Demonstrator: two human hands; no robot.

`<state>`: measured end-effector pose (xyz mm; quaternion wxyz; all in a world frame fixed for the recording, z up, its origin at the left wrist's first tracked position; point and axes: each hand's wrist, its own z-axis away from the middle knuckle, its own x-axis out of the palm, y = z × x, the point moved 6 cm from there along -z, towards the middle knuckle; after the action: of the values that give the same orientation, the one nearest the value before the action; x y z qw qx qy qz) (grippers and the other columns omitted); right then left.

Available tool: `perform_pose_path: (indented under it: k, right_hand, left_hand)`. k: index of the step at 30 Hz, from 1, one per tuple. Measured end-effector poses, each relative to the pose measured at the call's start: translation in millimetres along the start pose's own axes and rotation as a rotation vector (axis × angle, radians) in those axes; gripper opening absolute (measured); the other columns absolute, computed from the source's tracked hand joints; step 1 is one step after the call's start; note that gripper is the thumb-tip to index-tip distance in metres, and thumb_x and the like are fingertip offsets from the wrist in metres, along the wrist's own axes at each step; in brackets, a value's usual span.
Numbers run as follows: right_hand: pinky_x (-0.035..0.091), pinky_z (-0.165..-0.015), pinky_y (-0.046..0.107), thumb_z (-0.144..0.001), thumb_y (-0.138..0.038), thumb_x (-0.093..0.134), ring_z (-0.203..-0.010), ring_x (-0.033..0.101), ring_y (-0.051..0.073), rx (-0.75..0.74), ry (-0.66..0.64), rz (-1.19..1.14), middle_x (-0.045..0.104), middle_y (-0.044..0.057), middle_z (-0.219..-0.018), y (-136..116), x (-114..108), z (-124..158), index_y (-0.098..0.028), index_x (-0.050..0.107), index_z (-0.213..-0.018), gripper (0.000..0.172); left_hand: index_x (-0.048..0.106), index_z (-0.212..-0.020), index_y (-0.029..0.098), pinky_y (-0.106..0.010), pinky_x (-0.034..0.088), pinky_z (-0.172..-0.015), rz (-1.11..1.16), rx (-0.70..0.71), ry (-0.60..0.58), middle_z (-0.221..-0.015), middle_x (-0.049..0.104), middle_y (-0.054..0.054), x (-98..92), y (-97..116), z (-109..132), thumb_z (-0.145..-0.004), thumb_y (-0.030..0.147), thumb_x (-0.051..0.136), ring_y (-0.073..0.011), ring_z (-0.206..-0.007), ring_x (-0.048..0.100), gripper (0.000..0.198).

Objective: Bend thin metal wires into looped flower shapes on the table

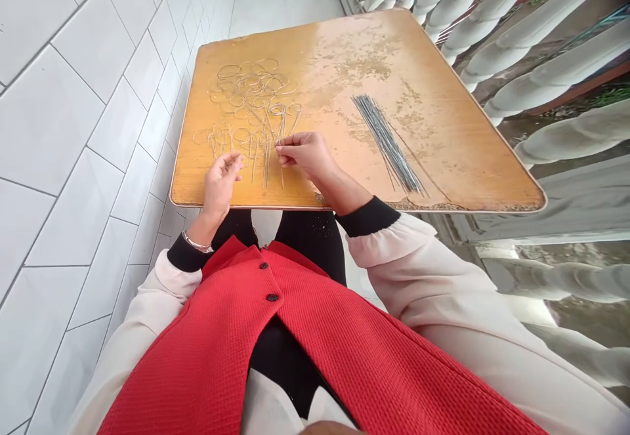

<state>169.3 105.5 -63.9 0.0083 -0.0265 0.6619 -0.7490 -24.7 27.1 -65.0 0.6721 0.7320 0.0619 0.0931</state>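
A worn yellow wooden table (443, 126) stands in front of me. A pile of thin wires bent into loops (251, 97) lies on its left half. My right hand (305, 155) rests near the front edge, its fingers pinched on the stem of a looped wire (281, 130). My left hand (221, 182) hovers beside it, fingers curled together, thumb and fingertips touching near the wire stems; what they hold is too fine to make out. A bundle of straight grey wires (386, 141) lies to the right of my right hand.
A white tiled wall (73, 126) runs along the left. A white balustrade (516, 41) stands behind and to the right of the table. My red vest and black-cuffed sleeves fill the bottom of the view.
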Motion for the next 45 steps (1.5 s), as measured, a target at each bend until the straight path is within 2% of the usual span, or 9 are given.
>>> perform_pose_path:
  k: [7, 13, 16, 18, 21, 23, 25, 31, 45]
  right_hand:
    - [0.050, -0.038, 0.020, -0.077, 0.007, 0.068, -0.038, 0.055, 0.010, 0.119, 0.016, 0.123, 0.057, -0.001, -0.044, 2, 19, -34, -0.015, 0.062, -0.065, 0.026]
    - [0.051, -0.040, 0.026, -0.072, 0.006, 0.075, -0.040, 0.058, 0.014, 0.013, 0.021, 0.233, 0.060, 0.000, -0.051, -6, -3, -22, -0.011, 0.070, -0.081, 0.020]
    - [0.049, -0.047, 0.023, -0.076, -0.001, 0.075, -0.044, 0.059, 0.009, -0.110, 0.087, 0.307, 0.063, 0.000, -0.057, -28, -43, -3, -0.009, 0.076, -0.090, 0.015]
    - [0.045, -0.056, 0.022, -0.084, -0.006, 0.066, -0.050, 0.061, 0.005, -0.100, 0.243, 0.472, 0.063, 0.000, -0.060, -43, -85, 9, -0.007, 0.077, -0.090, 0.012]
    - [0.052, -0.070, 0.029, -0.083, -0.006, 0.064, -0.070, 0.070, 0.016, -0.154, 0.536, 0.906, 0.071, 0.005, -0.071, -71, -146, 27, -0.012, 0.079, -0.091, 0.017]
    - [0.051, -0.086, 0.033, -0.085, -0.010, 0.065, -0.090, 0.072, 0.022, -0.040, 0.545, 1.176, 0.078, 0.010, -0.087, -71, -173, 30, -0.014, 0.080, -0.096, 0.019]
    - [0.048, -0.087, 0.032, -0.091, -0.020, 0.065, -0.097, 0.071, 0.023, 0.093, 0.471, 1.274, 0.079, 0.014, -0.102, -60, -188, 28, -0.013, 0.080, -0.105, 0.021]
    - [0.037, -0.078, 0.036, -0.093, -0.039, 0.066, -0.110, 0.064, 0.029, 0.189, 0.294, 1.409, 0.073, 0.025, -0.120, -34, -180, 14, -0.007, 0.078, -0.112, 0.040]
    - [0.037, -0.077, 0.035, -0.096, -0.032, 0.060, -0.121, 0.062, 0.028, 0.289, 0.255, 1.451, 0.071, 0.027, -0.122, -32, -180, 5, -0.003, 0.075, -0.120, 0.041]
  left_hand:
    - [0.068, -0.106, 0.020, -0.021, 0.051, -0.074, -0.025, 0.034, -0.022, -0.112, 0.072, -0.007, 0.6, -12, -3, -0.086, 0.032, 0.068, -0.0129, -0.096, 0.065, 0.023]
    - [0.069, -0.107, 0.021, -0.023, 0.052, -0.079, -0.064, 0.083, -0.040, -0.115, 0.073, -0.008, -1.9, -14, -4, -0.087, 0.029, 0.068, -0.0134, -0.100, 0.065, 0.022]
    - [0.069, -0.107, 0.022, -0.024, 0.053, -0.081, -0.073, 0.104, -0.046, -0.116, 0.073, -0.007, -4.0, -14, -3, -0.088, 0.029, 0.067, -0.0129, -0.101, 0.066, 0.021]
    - [0.070, -0.106, 0.022, -0.024, 0.053, -0.082, -0.083, 0.121, -0.042, -0.114, 0.074, -0.006, -5.5, -14, -4, -0.087, 0.028, 0.067, -0.0126, -0.100, 0.067, 0.020]
    - [0.072, -0.103, 0.021, -0.024, 0.053, -0.080, -0.086, 0.132, -0.032, -0.109, 0.075, -0.006, -7.5, -16, -5, -0.086, 0.027, 0.068, -0.0122, -0.097, 0.068, 0.018]
    - [0.072, -0.101, 0.021, -0.023, 0.053, -0.078, -0.097, 0.127, -0.026, -0.107, 0.075, -0.005, -8.7, -18, -5, -0.085, 0.027, 0.068, -0.0118, -0.094, 0.068, 0.018]
    - [0.073, -0.099, 0.021, -0.022, 0.053, -0.076, -0.107, 0.131, -0.025, -0.106, 0.076, -0.005, -9.7, -19, -6, -0.084, 0.027, 0.069, -0.0115, -0.092, 0.069, 0.017]
    - [0.074, -0.097, 0.020, -0.019, 0.053, -0.070, -0.093, 0.131, -0.005, -0.101, 0.076, -0.005, -13.8, -17, -6, -0.082, 0.028, 0.070, -0.0102, -0.087, 0.068, 0.018]
    - [0.074, -0.093, 0.019, -0.019, 0.055, -0.068, -0.093, 0.133, -0.042, -0.095, 0.074, -0.004, -9.9, -16, -5, -0.082, 0.026, 0.069, -0.0093, -0.081, 0.067, 0.013]
